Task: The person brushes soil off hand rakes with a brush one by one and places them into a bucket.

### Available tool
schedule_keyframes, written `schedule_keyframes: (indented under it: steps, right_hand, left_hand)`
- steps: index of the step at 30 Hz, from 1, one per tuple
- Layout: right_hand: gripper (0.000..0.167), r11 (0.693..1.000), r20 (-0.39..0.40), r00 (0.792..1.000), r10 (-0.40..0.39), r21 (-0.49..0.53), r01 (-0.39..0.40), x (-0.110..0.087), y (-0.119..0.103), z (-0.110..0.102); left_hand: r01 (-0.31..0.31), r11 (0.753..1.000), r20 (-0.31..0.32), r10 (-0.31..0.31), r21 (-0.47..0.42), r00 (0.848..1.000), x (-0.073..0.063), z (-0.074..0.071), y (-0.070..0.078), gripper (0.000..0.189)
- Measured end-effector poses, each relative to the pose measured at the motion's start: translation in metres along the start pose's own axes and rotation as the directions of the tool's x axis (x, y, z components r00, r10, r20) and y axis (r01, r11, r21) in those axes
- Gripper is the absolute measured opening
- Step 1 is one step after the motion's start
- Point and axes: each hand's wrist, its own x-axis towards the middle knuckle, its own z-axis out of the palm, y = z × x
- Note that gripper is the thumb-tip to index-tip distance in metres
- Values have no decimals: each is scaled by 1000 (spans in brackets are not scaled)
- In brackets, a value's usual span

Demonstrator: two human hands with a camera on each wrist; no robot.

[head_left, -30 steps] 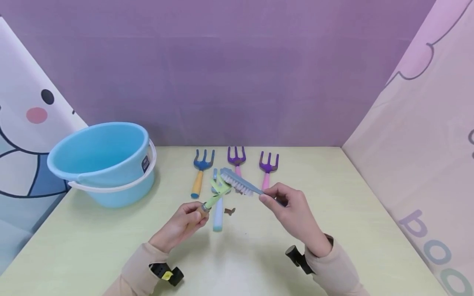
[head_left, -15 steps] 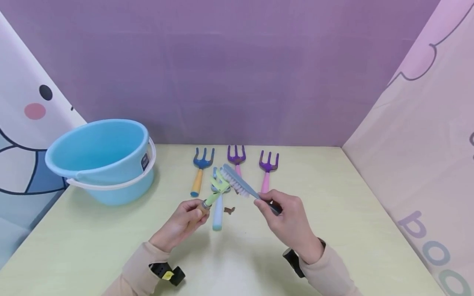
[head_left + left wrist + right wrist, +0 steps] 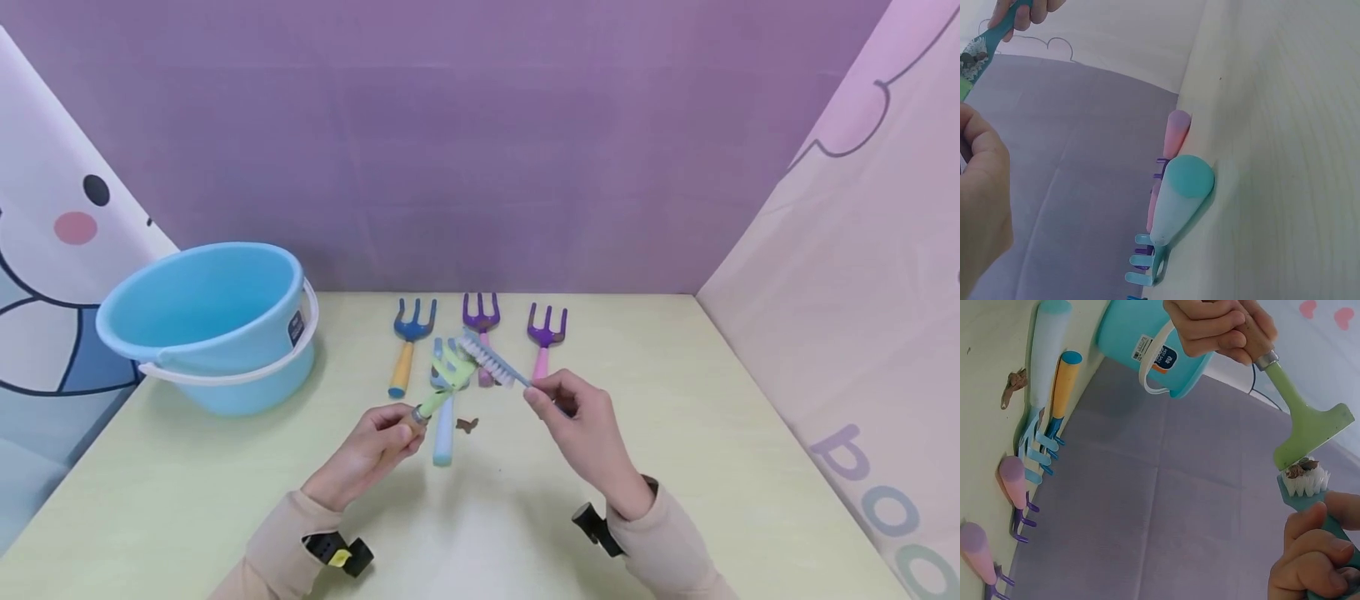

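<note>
My left hand (image 3: 367, 454) grips the wooden handle of a green garden hand fork (image 3: 435, 404), its tines pointing up and away. The right hand (image 3: 588, 437) pinches the handle of a blue-grey scrubbing brush (image 3: 512, 369). Its white bristles meet the fork's head above the table. Brown bits cling among the bristles (image 3: 1313, 481) in the right wrist view, right beside the green fork head (image 3: 1304, 428). Below the held tools lies a light-blue hand fork (image 3: 444, 433). A small brown scrap (image 3: 467, 425) is just right of its handle.
A blue bucket (image 3: 225, 387) with a white handle stands at the left. Along the back lie a blue fork with a yellow handle (image 3: 402, 371) and two purple forks (image 3: 481, 321) with pink handles. A purple cloth wall (image 3: 510, 167) closes off the back.
The right hand has shifted slightly and turned the brush, whose head now sits a little further right against the green fork. The left hand keeps nearly the same place.
</note>
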Motion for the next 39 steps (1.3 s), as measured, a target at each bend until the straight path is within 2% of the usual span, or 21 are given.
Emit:
schedule_keyframes:
  steps: [6,8,10,12,14,16,21,23,26,29,31,35,39]
  right_hand:
    - [9,994,-4,996,85,62,-84,4,4,-4]
    - [10,992,-12,995,100,72,-99,5,6,-6]
    - [12,991,-19,994,112,80,-110,5,7,-7]
    - [13,989,-27,992,126,84,-124,6,8,-9]
    - [14,985,-32,989,145,96,-141,6,9,-11]
    - [15,981,-38,986,163,109,-158,7,10,-13]
    - [15,971,-47,978,202,137,-194,8,13,-17]
    - [16,966,-44,975,218,152,-209,8,14,-17]
    - [17,957,-35,970,240,177,-230,9,18,-18]
    - [17,950,-31,966,255,197,-244,9,22,-19]
    - [17,948,-35,965,261,197,-249,9,24,-20]
    - [18,946,-51,960,274,195,-260,8,26,-22]
    - [19,953,-82,955,284,138,-271,7,27,-24]
  left_hand:
    - [-27,998,-28,28,64,999,0,0,0,26]
    - [-24,995,-79,32,101,996,-1,1,0,25]
    - [-6,988,-165,31,153,986,-2,2,1,22]
    - [22,975,-264,38,221,964,-2,4,2,17]
    - [53,957,-355,54,285,933,-2,6,4,13]
    - [79,931,-420,85,356,903,-2,9,7,17]
    - [112,870,-498,165,479,851,-1,11,13,33]
    - [129,847,-516,187,515,836,-2,11,15,33]
    - [160,796,-530,225,584,817,-4,8,17,34]
    - [186,749,-533,252,636,807,-7,6,19,33]
    - [196,732,-532,258,652,806,-9,5,19,33]
    - [203,733,-531,246,649,811,-13,3,17,33]
    - [208,734,-531,237,646,813,-17,1,16,33]
